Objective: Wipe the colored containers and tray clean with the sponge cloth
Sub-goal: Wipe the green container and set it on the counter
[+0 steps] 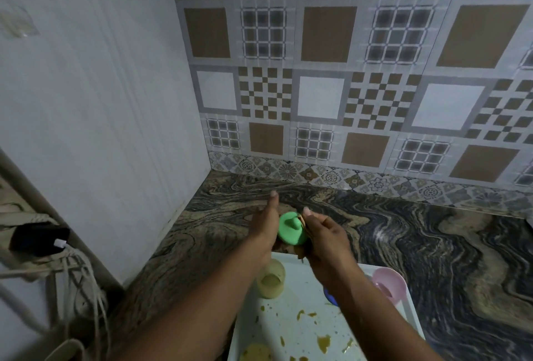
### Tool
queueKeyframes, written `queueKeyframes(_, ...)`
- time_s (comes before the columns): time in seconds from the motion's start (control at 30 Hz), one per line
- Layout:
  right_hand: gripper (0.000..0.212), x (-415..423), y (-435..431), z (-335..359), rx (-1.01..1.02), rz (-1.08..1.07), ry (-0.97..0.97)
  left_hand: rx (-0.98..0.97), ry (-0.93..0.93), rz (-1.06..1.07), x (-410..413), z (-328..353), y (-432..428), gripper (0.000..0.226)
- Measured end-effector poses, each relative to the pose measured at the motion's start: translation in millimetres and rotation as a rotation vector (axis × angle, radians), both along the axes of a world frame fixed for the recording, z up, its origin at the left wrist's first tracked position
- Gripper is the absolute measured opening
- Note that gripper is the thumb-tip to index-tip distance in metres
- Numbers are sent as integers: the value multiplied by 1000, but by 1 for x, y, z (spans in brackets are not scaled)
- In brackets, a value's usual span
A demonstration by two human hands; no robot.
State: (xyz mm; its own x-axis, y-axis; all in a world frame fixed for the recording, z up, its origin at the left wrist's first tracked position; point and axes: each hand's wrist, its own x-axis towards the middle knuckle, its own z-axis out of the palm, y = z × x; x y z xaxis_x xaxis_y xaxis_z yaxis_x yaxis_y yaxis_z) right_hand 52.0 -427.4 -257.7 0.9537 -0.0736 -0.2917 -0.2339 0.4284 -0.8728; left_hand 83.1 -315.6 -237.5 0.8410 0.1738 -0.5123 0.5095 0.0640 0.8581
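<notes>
My left hand (264,226) grips the round green plastic container (291,228) from 9 o'clock, thumb up, so its knobbed face tilts twd me. Right hand (323,241) pinches the tan sponge cloth (302,218) against its 3 o'clock edge to rub. Both are held past the 12 o'clock rim of the stained white plastic tray (288,329), prob. for elbow room. The translucent yellow cup (271,280) & pink cup (388,281) wait on the tray.

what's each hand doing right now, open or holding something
left hand: holds the green container
right hand: grips the sponge cloth, pressed against the green container
</notes>
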Motion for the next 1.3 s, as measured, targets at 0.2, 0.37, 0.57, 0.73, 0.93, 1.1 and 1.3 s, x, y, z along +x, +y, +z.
queueKeyframes(0.2, 28, 9, -1, 15, -86, 179, -83, 359, -225, 103, 2, 15, 2, 60)
queueKeyframes(0.37, 31, 2, 16, 4, 17, -22, -57, 89, -108, 310, -4, 9, -4, 63)
queueKeyframes(0.57, 32, 8, -14, 28, -218, 281, -79, 287, -137, -45, -2, 16, 7, 71)
queueKeyframes(0.73, 46, 0, 19, 18, 39, 3, -67, 172, -171, 385, -5, 25, -9, 64)
queueKeyframes(0.93, 29, 4, -8, 14, -69, 228, 69, 109, -38, -66, -3, 1, 10, 84)
queueKeyframes(1.1, 32, 2, 11, 16, -13, 150, -32, 350, -231, 213, -10, 22, 2, 62)
queueKeyframes(1.3, 36, -9, 25, 6, 178, 58, 17, 124, -102, 245, -8, 4, 11, 72)
